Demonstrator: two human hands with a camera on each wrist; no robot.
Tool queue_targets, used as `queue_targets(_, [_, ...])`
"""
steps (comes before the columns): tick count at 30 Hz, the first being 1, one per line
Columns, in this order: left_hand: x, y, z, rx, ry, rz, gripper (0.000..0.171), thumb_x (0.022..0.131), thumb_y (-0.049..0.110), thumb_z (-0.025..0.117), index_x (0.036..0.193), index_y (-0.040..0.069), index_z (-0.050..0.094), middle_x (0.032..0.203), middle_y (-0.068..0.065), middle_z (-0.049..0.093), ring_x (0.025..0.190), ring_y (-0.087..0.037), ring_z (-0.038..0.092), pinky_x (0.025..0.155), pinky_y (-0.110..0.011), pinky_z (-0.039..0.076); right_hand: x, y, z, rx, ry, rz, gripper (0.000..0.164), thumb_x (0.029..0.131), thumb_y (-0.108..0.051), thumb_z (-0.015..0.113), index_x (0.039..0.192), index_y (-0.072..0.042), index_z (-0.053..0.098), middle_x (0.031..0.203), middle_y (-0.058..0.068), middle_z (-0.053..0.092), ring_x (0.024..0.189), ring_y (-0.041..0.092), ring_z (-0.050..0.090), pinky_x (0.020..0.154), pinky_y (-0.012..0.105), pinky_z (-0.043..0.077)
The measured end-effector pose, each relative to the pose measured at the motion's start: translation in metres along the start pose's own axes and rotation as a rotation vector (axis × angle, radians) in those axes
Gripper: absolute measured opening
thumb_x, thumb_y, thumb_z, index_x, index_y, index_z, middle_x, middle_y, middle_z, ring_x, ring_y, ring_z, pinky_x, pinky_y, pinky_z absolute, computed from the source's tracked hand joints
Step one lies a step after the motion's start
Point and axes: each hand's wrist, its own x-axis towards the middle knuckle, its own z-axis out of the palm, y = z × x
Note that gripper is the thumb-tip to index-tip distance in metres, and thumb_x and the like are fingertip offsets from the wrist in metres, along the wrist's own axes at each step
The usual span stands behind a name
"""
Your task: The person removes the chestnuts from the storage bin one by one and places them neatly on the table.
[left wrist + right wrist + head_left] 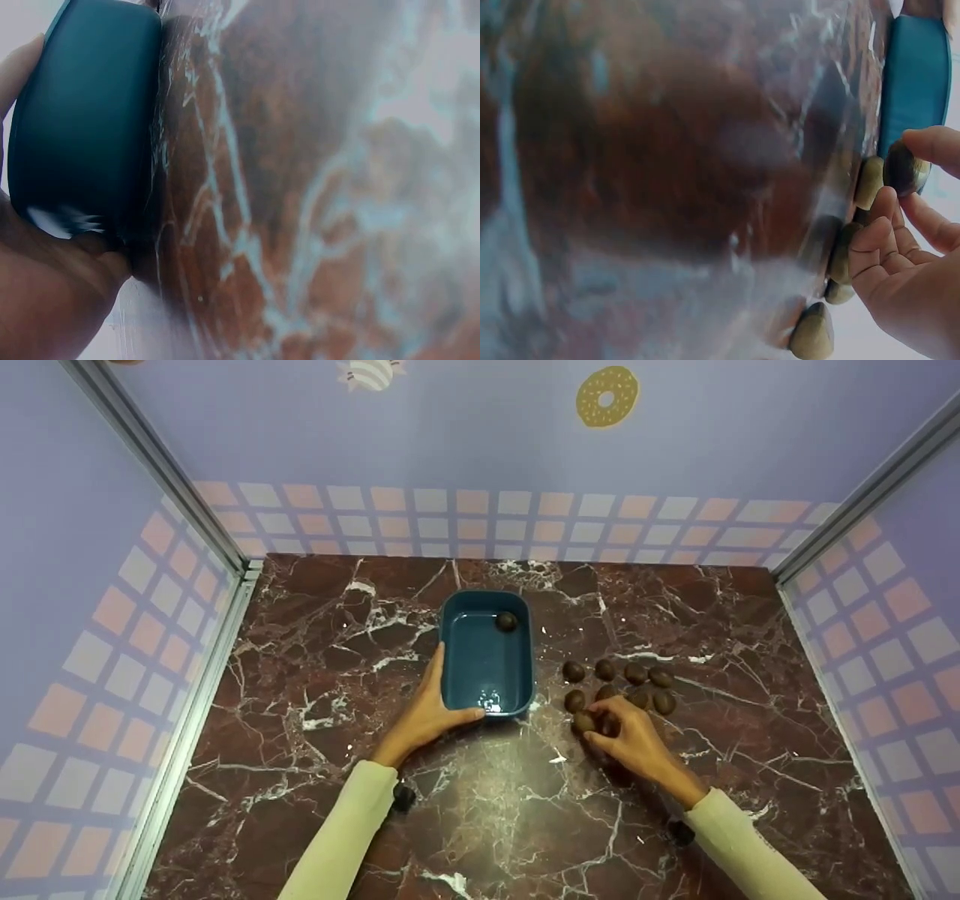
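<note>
A deep teal-blue rectangular dish point(487, 660) stands on the marbled table, with one dark brown oval stone point(506, 621) inside near its far right corner. My left hand point(431, 709) holds the dish at its near left corner, the thumb along the near wall and the fingers against the left side. To the right of the dish, my right hand point(630, 739) pinches a smooth, shiny brown stone point(906, 169) between thumb and fingertips. It is at the near left of a group of similar stones point(635, 673). Some of these are partly hidden by the hand.
The dark red table point(300, 787) has white veins and glossy reflections. A lilac back wall point(495, 450) with checkered bands rises behind it, and side walls point(907, 607) close off left and right. Metal rails point(191, 727) run along the edges.
</note>
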Motion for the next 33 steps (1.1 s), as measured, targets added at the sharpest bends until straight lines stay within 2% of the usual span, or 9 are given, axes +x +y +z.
queue_targets(5, [0.000, -0.002, -0.001, 0.006, -0.004, 0.009, 0.133, 0.072, 0.050, 0.089, 0.163, 0.030, -0.006, 0.170, 0.003, -0.003, 0.154, -0.030, 0.008, 0.117, -0.062, 0.019, -0.003, 0.001, 0.006, 0.014, -0.006, -0.010, 0.037, 0.075, -0.005, 0.087, 0.107, -0.001, 0.071, 0.096, 0.008, 0.067, 0.074, 0.023, 0.062, 0.063, 0.036, 0.051])
queue_targets(10, [0.001, -0.002, 0.000, 0.016, 0.002, 0.019, 0.137, 0.068, 0.059, 0.089, 0.164, 0.029, -0.004, 0.170, 0.003, -0.001, 0.154, -0.031, 0.011, 0.117, -0.061, 0.020, -0.005, 0.002, 0.011, -0.019, -0.020, 0.020, 0.037, 0.076, -0.008, 0.088, 0.109, -0.004, 0.072, 0.096, 0.006, 0.067, 0.077, 0.022, 0.062, 0.067, 0.037, 0.051])
queue_targets(16, [0.000, -0.003, 0.000, 0.016, 0.004, -0.003, 0.135, 0.070, 0.052, 0.090, 0.164, 0.031, -0.004, 0.169, 0.005, -0.001, 0.154, -0.029, 0.011, 0.118, -0.060, 0.018, -0.008, 0.003, 0.013, -0.010, -0.036, 0.005, 0.038, 0.075, -0.006, 0.088, 0.109, -0.004, 0.072, 0.096, 0.006, 0.067, 0.077, 0.024, 0.062, 0.068, 0.041, 0.050])
queue_targets(20, [0.000, -0.004, 0.001, -0.002, 0.004, 0.009, 0.134, 0.071, 0.047, 0.091, 0.164, 0.031, -0.005, 0.170, 0.003, -0.002, 0.154, -0.030, 0.009, 0.117, -0.061, 0.017, -0.007, 0.002, 0.010, -0.008, -0.045, -0.022, 0.040, 0.074, -0.007, 0.089, 0.111, -0.004, 0.072, 0.098, 0.008, 0.066, 0.078, 0.025, 0.061, 0.067, 0.040, 0.050])
queue_targets(25, [0.000, -0.003, 0.001, 0.004, 0.003, 0.011, 0.135, 0.069, 0.054, 0.090, 0.164, 0.031, -0.004, 0.170, 0.002, -0.001, 0.154, -0.031, 0.009, 0.118, -0.061, 0.017, 0.005, -0.005, -0.004, 0.018, -0.044, -0.039, 0.042, 0.076, -0.008, 0.088, 0.112, 0.003, 0.071, 0.104, 0.018, 0.067, 0.083, 0.030, 0.062, 0.072, 0.040, 0.051])
queue_targets(29, [-0.001, -0.002, 0.000, 0.004, 0.001, 0.005, 0.136, 0.069, 0.056, 0.089, 0.164, 0.029, -0.005, 0.170, -0.002, -0.002, 0.154, -0.033, 0.008, 0.117, -0.063, 0.017, 0.021, -0.010, -0.015, 0.066, -0.037, -0.033, 0.045, 0.077, -0.007, 0.087, 0.116, 0.007, 0.068, 0.108, 0.026, 0.066, 0.084, 0.038, 0.063, 0.072, 0.044, 0.053])
queue_targets(33, [-0.002, -0.001, 0.000, -0.004, -0.008, 0.013, 0.136, 0.070, 0.056, 0.089, 0.164, 0.028, -0.006, 0.170, -0.004, -0.002, 0.154, -0.034, 0.008, 0.117, -0.063, 0.018, 0.040, -0.016, -0.021, 0.073, -0.034, -0.035, 0.044, 0.078, -0.007, 0.086, 0.117, 0.002, 0.069, 0.105, 0.025, 0.065, 0.081, 0.038, 0.062, 0.070, 0.045, 0.054])
